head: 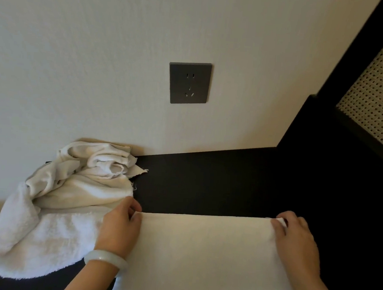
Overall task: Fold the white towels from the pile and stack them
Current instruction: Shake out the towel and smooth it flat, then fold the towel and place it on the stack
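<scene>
Below the socket (189,83), towels (201,247) lie on black tabletop (206,182).

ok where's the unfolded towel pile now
Head view: the pile sits left on the dark table, against the wall, beside the left hand pinching the flat towel.

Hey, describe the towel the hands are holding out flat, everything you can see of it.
The flat towel is white to cream, smooth soft-looking cloth, spread uncreased over the dark surface. Its far edge runs straight; the left hand pinches the far left corner, the right hand the far right one. Its near end runs out of frame. The crumpled pile lies to its left; whether they touch is hidden.
</scene>
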A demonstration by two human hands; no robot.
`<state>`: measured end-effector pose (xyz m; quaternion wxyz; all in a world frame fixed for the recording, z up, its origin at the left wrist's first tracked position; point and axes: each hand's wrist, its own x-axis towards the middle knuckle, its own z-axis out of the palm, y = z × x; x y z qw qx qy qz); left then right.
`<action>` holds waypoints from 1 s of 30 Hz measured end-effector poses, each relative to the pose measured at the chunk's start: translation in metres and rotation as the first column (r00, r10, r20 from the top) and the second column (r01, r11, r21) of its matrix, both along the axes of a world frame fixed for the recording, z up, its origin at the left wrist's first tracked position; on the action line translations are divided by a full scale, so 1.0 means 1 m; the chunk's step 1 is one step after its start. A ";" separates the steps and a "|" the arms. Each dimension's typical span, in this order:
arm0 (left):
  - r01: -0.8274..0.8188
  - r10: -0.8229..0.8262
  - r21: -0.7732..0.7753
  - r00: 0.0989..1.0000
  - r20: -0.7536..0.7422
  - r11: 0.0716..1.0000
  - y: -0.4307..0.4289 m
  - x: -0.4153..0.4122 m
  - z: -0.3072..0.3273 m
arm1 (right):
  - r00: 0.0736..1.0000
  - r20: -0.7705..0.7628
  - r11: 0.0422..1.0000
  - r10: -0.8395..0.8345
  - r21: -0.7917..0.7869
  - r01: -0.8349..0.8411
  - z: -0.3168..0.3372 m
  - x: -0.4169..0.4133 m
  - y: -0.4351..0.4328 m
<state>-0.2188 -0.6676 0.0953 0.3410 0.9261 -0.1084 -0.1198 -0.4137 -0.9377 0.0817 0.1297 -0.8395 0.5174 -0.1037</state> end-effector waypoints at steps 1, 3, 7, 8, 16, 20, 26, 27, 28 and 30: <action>0.016 -0.016 0.017 1.000 0.019 1.000 0.000 -0.001 0.001 | 1.000 -0.004 1.000 -0.007 -0.009 0.007 0.000 0.000 0.002; 0.078 -0.098 0.157 0.987 0.124 0.984 -0.002 -0.008 0.006 | 0.998 -0.054 0.996 0.014 -0.084 -0.019 0.000 -0.001 0.007; 0.323 -0.399 0.258 0.847 0.352 0.911 -0.026 -0.041 0.011 | 0.978 -0.087 0.937 0.190 -0.282 -0.207 0.004 0.011 0.036; 0.399 -0.482 0.284 0.803 0.350 0.872 -0.035 -0.052 0.010 | 0.956 -0.059 0.910 0.289 -0.293 -0.293 0.001 0.017 0.050; 0.590 -0.704 0.570 0.710 -0.030 0.571 -0.048 -0.083 -0.016 | 0.872 -0.253 0.891 0.419 -0.070 -0.448 -0.030 0.019 0.087; 0.558 -0.685 0.577 0.728 0.005 0.597 -0.050 -0.078 -0.033 | 0.940 -0.301 0.975 0.160 -0.103 -0.199 -0.034 -0.018 0.046; 0.476 -0.695 0.623 0.702 0.156 0.621 -0.043 -0.088 -0.020 | 0.948 -0.304 0.983 0.094 -0.122 -0.136 -0.015 -0.017 0.052; 0.476 -0.695 0.618 0.700 0.165 0.626 -0.042 -0.087 -0.024 | 0.961 -0.231 0.973 0.153 -0.135 -0.187 -0.013 -0.013 0.063; 0.491 -0.696 0.611 0.705 0.140 0.621 -0.042 -0.086 -0.026 | 0.952 -0.174 0.955 0.252 -0.115 -0.274 -0.009 -0.010 0.076; 0.513 -0.703 0.612 0.704 0.101 0.601 -0.043 -0.085 -0.033 | 0.884 -0.184 0.892 0.429 -0.065 -0.447 -0.013 -0.011 0.098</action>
